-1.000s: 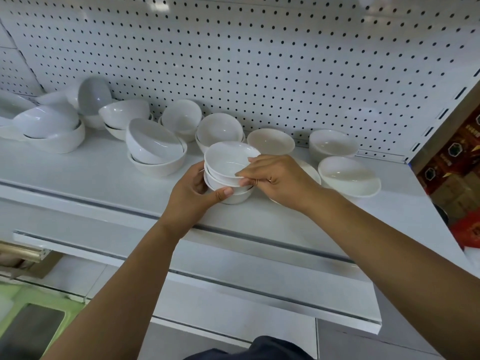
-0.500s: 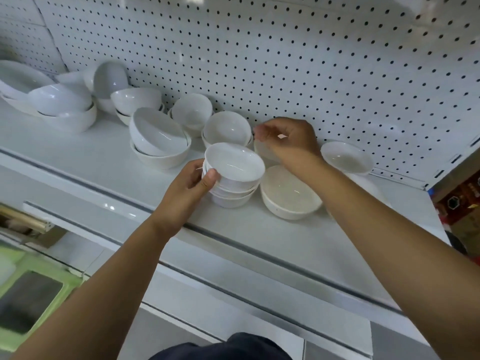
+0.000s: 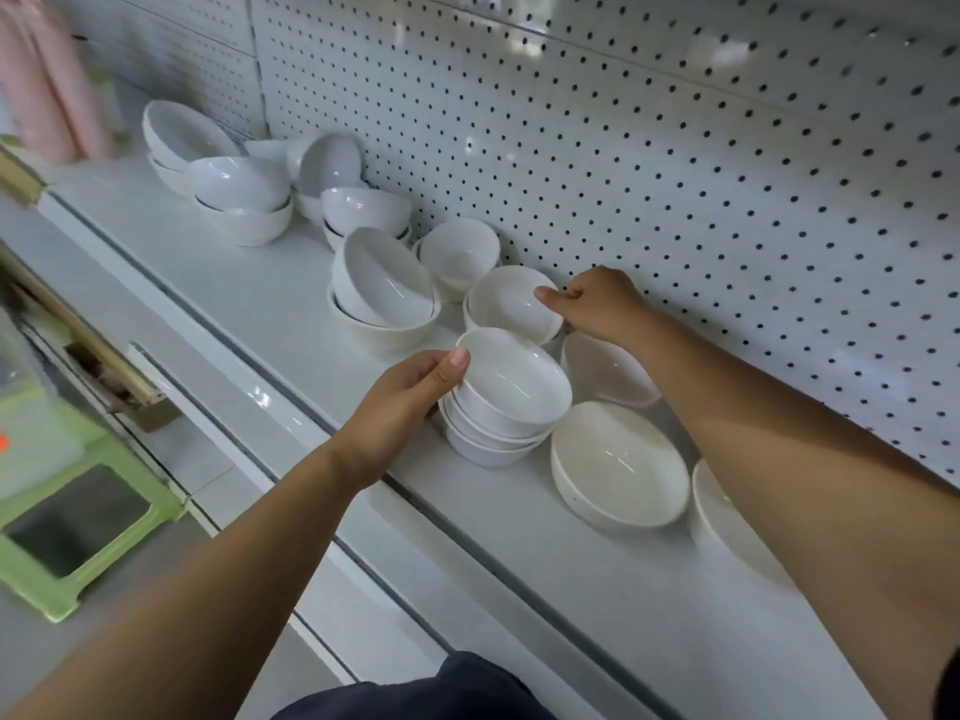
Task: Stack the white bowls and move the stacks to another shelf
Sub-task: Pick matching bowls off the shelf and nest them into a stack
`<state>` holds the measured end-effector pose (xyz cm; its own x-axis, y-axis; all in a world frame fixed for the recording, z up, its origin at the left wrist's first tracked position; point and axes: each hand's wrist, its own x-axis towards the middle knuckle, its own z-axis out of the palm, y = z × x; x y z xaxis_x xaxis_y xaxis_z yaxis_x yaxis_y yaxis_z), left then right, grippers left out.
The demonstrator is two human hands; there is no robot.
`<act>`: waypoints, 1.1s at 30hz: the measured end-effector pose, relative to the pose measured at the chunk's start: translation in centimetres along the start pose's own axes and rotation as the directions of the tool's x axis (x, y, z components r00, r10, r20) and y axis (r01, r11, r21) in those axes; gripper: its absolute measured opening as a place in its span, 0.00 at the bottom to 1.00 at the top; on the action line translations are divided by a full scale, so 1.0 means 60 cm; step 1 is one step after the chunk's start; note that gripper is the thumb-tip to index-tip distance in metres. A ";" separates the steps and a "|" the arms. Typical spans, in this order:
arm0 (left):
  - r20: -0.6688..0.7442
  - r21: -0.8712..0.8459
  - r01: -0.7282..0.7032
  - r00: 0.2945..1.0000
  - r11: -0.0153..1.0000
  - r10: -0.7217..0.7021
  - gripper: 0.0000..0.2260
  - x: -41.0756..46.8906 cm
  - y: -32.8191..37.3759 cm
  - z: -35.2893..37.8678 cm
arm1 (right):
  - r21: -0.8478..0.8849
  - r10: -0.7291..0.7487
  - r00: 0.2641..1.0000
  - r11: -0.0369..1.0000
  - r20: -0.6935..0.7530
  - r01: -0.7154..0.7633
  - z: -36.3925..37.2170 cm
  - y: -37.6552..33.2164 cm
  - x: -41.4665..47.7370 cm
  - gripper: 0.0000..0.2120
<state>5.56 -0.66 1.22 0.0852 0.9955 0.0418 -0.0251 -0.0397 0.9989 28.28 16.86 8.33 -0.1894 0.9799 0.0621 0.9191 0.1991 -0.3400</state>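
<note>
Pegboard [image 3: 675, 174] backs the shelf [image 3: 291, 314]. The left hand [image 3: 400, 402] grips the stack [image 3: 498, 407]; the right hand [image 3: 597, 304] pinches a bowl [image 3: 511, 304] rim just behind it. Better to lift it level, then seat it centred.

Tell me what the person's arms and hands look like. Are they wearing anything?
The left grip and right grip are bare hands: no gloves, no rings. Both forearms are bare too, with no sleeves, watch or bracelet in view. Dark clothing shows at the bottom edge.

Bright even light, glare on bowls [image 3: 511, 381], blurred left edge, wide-angle bending
</note>
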 end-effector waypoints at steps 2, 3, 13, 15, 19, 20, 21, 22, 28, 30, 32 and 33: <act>-0.016 -0.012 -0.008 1.000 1.000 0.008 0.32 0.000 -0.001 0.002 | 0.006 -0.007 0.998 1.000 0.056 0.007 0.007 0.003 0.014 0.29; -0.021 -0.015 -0.012 1.000 1.000 0.012 0.31 0.000 -0.002 0.003 | 0.012 -0.016 0.997 1.000 0.076 0.015 0.009 0.005 0.018 0.28; -0.017 0.010 -0.005 1.000 1.000 0.005 0.30 -0.001 0.001 0.003 | 0.102 -0.073 0.997 0.992 0.023 0.070 0.007 0.008 0.007 0.27; -0.014 0.002 -0.001 1.000 1.000 0.001 0.30 -0.001 0.000 0.002 | 0.165 -0.062 0.998 0.984 -0.006 0.062 0.005 0.009 0.000 0.27; -0.005 0.000 -0.005 1.000 1.000 0.005 0.35 0.000 0.000 0.000 | 0.254 -0.066 0.993 0.963 -0.100 0.090 -0.011 -0.001 -0.014 0.27; -0.004 -0.001 -0.005 1.000 1.000 0.005 0.35 0.001 0.000 0.000 | 0.271 -0.065 0.990 0.958 -0.124 0.097 -0.017 -0.005 -0.020 0.27; -0.003 -0.003 -0.005 1.000 1.000 0.005 0.36 0.001 0.000 0.000 | 0.290 -0.060 0.988 0.952 -0.145 0.101 -0.024 -0.008 -0.027 0.27; 0.000 -0.005 -0.003 1.000 1.000 0.003 0.36 0.001 0.000 0.000 | 0.312 -0.053 0.985 0.944 -0.165 0.103 -0.032 -0.012 -0.037 0.26; 0.024 0.002 0.005 1.000 1.000 -0.005 0.30 -0.001 0.004 -0.003 | 0.476 0.044 0.981 0.878 -0.189 0.052 -0.063 -0.032 -0.125 0.26; 0.035 -0.002 0.008 0.999 1.000 -0.008 0.29 -0.002 0.006 -0.004 | 0.529 0.088 0.985 0.849 -0.146 0.003 -0.066 -0.039 -0.161 0.25; 0.051 -0.010 0.015 0.999 1.000 -0.014 0.28 -0.005 0.007 -0.005 | 0.564 0.125 0.988 0.824 -0.091 -0.052 -0.062 -0.044 -0.196 0.23; 0.059 -0.013 0.019 0.998 1.000 -0.018 0.27 -0.006 0.008 -0.006 | 0.580 0.142 0.988 0.811 -0.060 -0.081 -0.058 -0.046 -0.210 0.22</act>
<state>5.16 -0.98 1.66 0.1440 0.9893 0.0250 -0.0362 -0.0200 0.9991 29.36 3.97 11.76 -0.0360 0.9969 0.0698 0.5598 0.0780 -0.8250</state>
